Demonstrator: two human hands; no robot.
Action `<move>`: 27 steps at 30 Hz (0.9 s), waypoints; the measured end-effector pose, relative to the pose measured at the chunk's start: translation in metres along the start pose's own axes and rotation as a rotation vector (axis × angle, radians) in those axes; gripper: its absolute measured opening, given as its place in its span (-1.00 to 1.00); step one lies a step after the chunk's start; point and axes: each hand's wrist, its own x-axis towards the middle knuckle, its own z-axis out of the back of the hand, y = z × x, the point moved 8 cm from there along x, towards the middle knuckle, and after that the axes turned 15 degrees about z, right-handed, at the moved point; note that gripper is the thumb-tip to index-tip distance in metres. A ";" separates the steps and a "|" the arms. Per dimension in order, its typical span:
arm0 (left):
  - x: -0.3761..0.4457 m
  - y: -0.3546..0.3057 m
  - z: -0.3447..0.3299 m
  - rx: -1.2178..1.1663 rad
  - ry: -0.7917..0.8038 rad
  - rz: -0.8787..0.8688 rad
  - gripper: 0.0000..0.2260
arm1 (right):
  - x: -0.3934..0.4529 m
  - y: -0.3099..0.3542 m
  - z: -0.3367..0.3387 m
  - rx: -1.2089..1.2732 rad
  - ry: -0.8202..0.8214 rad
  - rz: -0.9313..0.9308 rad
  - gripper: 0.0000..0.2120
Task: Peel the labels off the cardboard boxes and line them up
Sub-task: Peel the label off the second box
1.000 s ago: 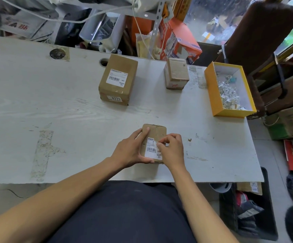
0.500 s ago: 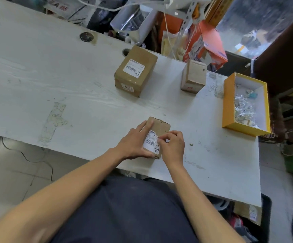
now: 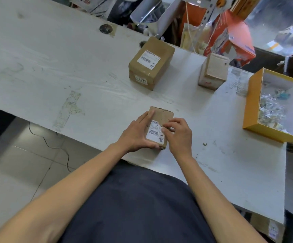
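Note:
A small brown cardboard box [image 3: 163, 115] lies near the front edge of the white table [image 3: 72, 76]. A white barcode label [image 3: 155, 133] is stuck on its top. My left hand [image 3: 136, 135] clasps the box's left side. The fingertips of my right hand [image 3: 178, 135] pinch at the label's right edge. A bigger brown box [image 3: 152, 64] with two labels stands farther back. To its right sits a small pale box [image 3: 213, 71] with no label visible.
A yellow-rimmed open box [image 3: 249, 102] holding crumpled paper scraps rests at the table's right side. Clutter, an orange carton [image 3: 233, 37] and a white bin [image 3: 152, 14] crowd the area behind the table. Grey tiled floor lies to the left.
The camera has swung, so the table looks tilted and shifted right. Both hands have stayed on the small box, with the right fingers still working at the label's edge.

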 end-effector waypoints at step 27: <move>0.003 0.002 0.001 0.026 -0.062 0.004 0.14 | 0.007 -0.007 -0.007 0.084 -0.018 0.049 -0.96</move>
